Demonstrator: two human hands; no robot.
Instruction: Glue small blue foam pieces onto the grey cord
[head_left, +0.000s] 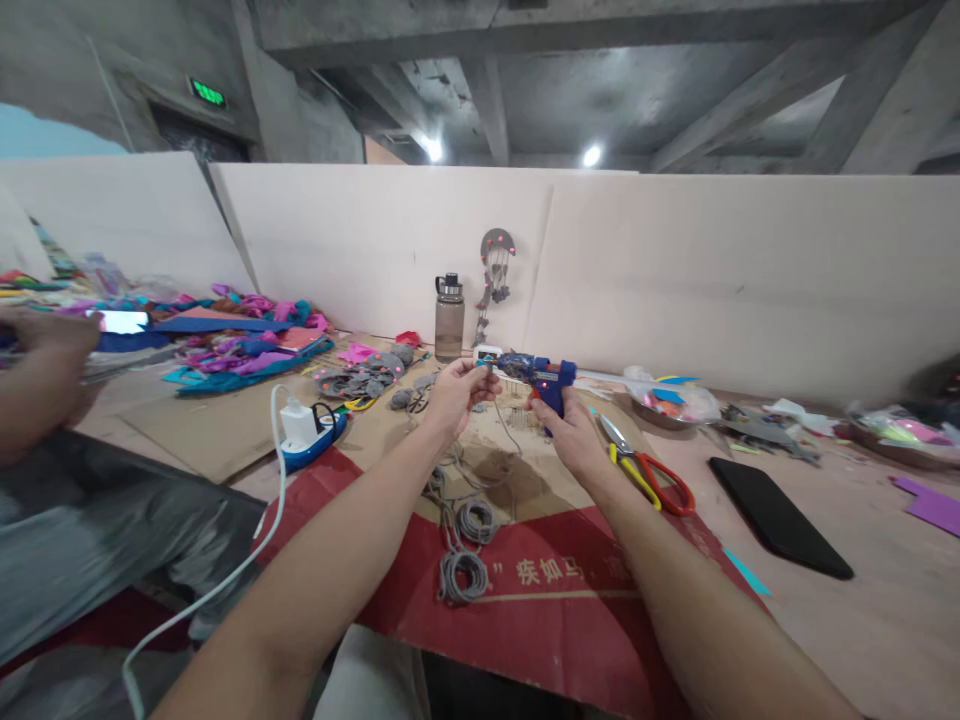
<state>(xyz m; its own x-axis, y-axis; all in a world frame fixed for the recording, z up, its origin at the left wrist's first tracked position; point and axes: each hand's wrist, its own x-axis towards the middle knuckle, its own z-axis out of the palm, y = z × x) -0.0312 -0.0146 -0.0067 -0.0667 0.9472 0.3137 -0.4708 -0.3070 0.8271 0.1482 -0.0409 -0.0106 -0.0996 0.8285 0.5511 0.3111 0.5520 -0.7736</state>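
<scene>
Above the tabletop, over a red-printed cardboard sheet, we hold a blue glue gun in our right hand, fingers wrapped round its grip, its nozzle aimed left. Our left hand meets that nozzle, fingers pinched together on a small grey piece too small to make out. Coils of grey cord lie below on the cardboard. Scissors rest just right of our right hand, a black phone farther right, a water bottle behind. Another person's hand works at far left.
</scene>
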